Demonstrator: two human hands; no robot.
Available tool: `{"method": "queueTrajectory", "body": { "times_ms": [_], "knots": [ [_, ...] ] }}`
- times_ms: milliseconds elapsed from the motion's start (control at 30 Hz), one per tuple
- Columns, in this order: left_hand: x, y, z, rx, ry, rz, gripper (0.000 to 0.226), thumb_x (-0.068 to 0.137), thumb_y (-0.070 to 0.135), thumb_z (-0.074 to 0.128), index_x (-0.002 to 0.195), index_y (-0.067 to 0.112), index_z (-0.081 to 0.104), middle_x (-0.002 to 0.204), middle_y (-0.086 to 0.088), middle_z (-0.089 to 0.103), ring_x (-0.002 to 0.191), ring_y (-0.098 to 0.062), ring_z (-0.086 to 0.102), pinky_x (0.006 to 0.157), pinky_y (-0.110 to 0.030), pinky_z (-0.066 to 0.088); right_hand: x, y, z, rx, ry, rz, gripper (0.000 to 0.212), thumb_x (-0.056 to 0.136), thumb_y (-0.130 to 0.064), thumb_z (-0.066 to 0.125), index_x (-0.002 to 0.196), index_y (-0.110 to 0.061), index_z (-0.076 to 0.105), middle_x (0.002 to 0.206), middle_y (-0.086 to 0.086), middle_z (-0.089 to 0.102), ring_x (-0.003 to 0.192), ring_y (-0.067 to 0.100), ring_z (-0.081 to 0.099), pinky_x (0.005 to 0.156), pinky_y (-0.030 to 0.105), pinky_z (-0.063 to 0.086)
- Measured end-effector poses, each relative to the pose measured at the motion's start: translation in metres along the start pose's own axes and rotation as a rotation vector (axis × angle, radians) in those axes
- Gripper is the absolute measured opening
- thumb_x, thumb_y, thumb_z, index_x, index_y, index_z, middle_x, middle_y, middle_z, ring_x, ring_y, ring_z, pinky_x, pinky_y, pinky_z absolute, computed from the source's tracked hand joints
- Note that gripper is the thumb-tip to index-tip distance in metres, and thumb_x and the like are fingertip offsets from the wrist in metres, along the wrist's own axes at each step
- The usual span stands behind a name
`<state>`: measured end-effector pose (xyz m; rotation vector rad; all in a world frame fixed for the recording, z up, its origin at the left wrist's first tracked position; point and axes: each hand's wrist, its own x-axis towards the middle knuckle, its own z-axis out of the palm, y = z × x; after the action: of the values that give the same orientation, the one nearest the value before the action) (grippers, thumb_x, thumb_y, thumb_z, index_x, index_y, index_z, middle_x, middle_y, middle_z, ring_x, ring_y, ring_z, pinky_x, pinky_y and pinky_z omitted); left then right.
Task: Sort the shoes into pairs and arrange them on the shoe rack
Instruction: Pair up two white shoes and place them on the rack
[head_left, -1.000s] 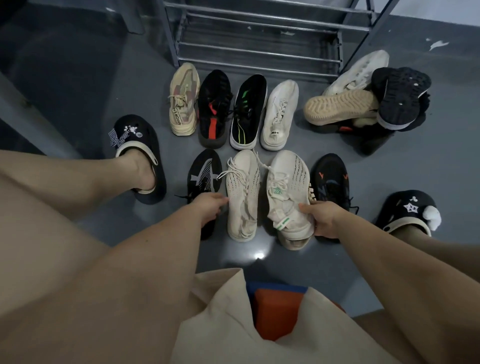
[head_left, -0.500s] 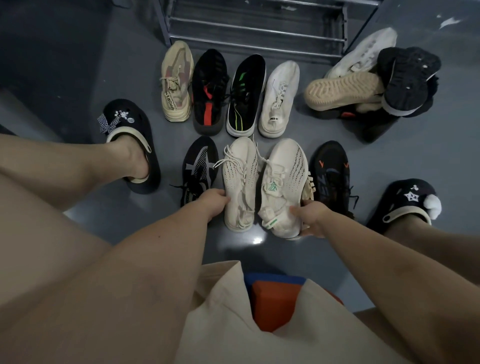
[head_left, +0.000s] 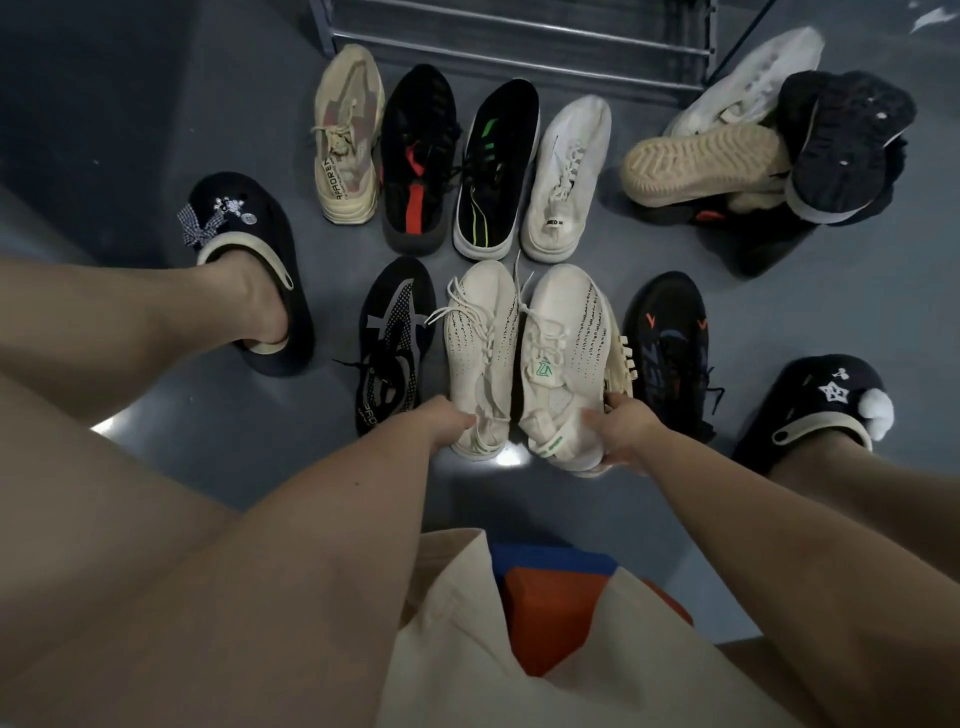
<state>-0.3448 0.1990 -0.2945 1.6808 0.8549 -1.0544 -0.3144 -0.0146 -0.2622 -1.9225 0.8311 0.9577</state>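
At the centre of the frame, the left hand (head_left: 448, 420) grips the heel of one cream knit sneaker (head_left: 480, 353), and the right hand (head_left: 621, 431) grips the heel of its match (head_left: 563, 358); the two shoes lie side by side, touching. A black sneaker (head_left: 396, 338) sits just left of them, another black sneaker (head_left: 670, 343) just right. The metal shoe rack (head_left: 519, 36) stands at the top, with a row of four single shoes (head_left: 462, 156) before it and a heap of shoes (head_left: 769, 150) at upper right.
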Motion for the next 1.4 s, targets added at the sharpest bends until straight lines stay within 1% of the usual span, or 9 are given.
{"method": "queueTrajectory", "body": {
  "times_ms": [233, 367, 600, 733, 900, 1000, 1133, 1300, 1400],
  "knots": [
    [0.012, 0.001, 0.002, -0.14, -0.057, -0.11, 0.049, 0.092, 0.027, 0.056, 0.134, 0.003, 0.045, 0.134, -0.011, 0.054, 0.118, -0.026, 0.052, 0.102, -0.038, 0.041, 0.015, 0.008, -0.006, 0.066, -0.077, 0.051, 0.046, 0.09, -0.012, 0.052, 0.135, -0.015, 0.047, 0.131, 0.009, 0.056, 0.12, 0.036, 0.052, 0.093, 0.057, 0.048],
    [0.008, 0.008, 0.01, -0.202, -0.111, -0.134, 0.047, 0.093, 0.026, 0.056, 0.135, 0.007, 0.046, 0.131, -0.007, 0.054, 0.112, -0.019, 0.05, 0.089, -0.033, 0.038, 0.017, 0.013, -0.009, 0.036, -0.09, 0.02, 0.048, 0.088, -0.016, 0.054, 0.136, -0.014, 0.047, 0.128, 0.01, 0.059, 0.114, 0.036, 0.057, 0.087, 0.056, 0.053],
    [0.011, 0.01, 0.016, -0.315, -0.109, -0.157, 0.046, 0.094, 0.025, 0.055, 0.135, 0.006, 0.045, 0.139, -0.008, 0.049, 0.128, -0.022, 0.046, 0.105, -0.036, 0.034, 0.018, 0.019, -0.014, 0.079, -0.115, 0.01, 0.046, 0.094, -0.017, 0.053, 0.139, -0.015, 0.044, 0.13, 0.01, 0.057, 0.113, 0.036, 0.058, 0.084, 0.056, 0.054],
    [0.011, 0.014, 0.022, -0.368, -0.152, -0.144, 0.043, 0.091, 0.023, 0.06, 0.13, 0.006, 0.051, 0.125, -0.004, 0.057, 0.111, -0.016, 0.05, 0.105, -0.034, 0.029, 0.022, 0.023, -0.014, 0.086, -0.099, -0.012, 0.043, 0.095, -0.017, 0.053, 0.137, -0.014, 0.047, 0.129, 0.01, 0.058, 0.114, 0.033, 0.058, 0.09, 0.053, 0.053],
    [0.012, 0.013, 0.02, -0.364, -0.15, -0.151, 0.047, 0.09, 0.026, 0.061, 0.131, 0.007, 0.049, 0.137, -0.005, 0.053, 0.129, -0.02, 0.046, 0.109, -0.039, 0.029, 0.024, 0.024, -0.015, 0.093, -0.098, -0.014, 0.041, 0.094, -0.017, 0.054, 0.134, -0.012, 0.05, 0.128, 0.012, 0.059, 0.113, 0.034, 0.058, 0.09, 0.053, 0.052],
    [0.007, 0.017, 0.018, -0.382, -0.169, -0.138, 0.043, 0.092, 0.026, 0.059, 0.13, 0.008, 0.05, 0.131, -0.005, 0.057, 0.123, -0.02, 0.05, 0.1, -0.036, 0.037, 0.024, 0.023, -0.015, 0.092, -0.1, -0.012, 0.04, 0.094, -0.016, 0.054, 0.134, -0.012, 0.05, 0.128, 0.011, 0.059, 0.113, 0.034, 0.058, 0.09, 0.053, 0.052],
    [0.0, 0.019, 0.016, -0.504, -0.193, -0.13, 0.037, 0.093, 0.024, 0.057, 0.125, 0.005, 0.054, 0.109, -0.008, 0.064, 0.094, -0.021, 0.061, 0.076, -0.035, 0.049, 0.021, 0.022, -0.015, 0.109, -0.102, -0.007, 0.041, 0.094, -0.016, 0.054, 0.135, -0.012, 0.049, 0.128, 0.01, 0.058, 0.115, 0.035, 0.057, 0.09, 0.054, 0.052],
    [-0.011, 0.023, 0.005, -0.565, -0.157, -0.083, 0.043, 0.094, 0.022, 0.056, 0.131, 0.003, 0.047, 0.126, -0.014, 0.06, 0.113, -0.029, 0.059, 0.083, -0.037, 0.048, 0.014, 0.018, -0.012, 0.192, -0.114, -0.003, 0.037, 0.095, -0.014, 0.053, 0.132, -0.011, 0.05, 0.126, 0.011, 0.058, 0.114, 0.035, 0.058, 0.09, 0.053, 0.052],
    [-0.022, 0.026, -0.001, -0.571, -0.114, -0.046, 0.051, 0.094, 0.02, 0.056, 0.139, 0.01, 0.033, 0.127, -0.013, 0.057, 0.102, -0.028, 0.06, 0.082, -0.041, 0.048, 0.01, 0.016, -0.008, 0.158, -0.084, -0.044, 0.031, 0.095, -0.014, 0.054, 0.125, -0.011, 0.056, 0.123, 0.012, 0.061, 0.111, 0.034, 0.06, 0.093, 0.054, 0.05]
  ]
}}
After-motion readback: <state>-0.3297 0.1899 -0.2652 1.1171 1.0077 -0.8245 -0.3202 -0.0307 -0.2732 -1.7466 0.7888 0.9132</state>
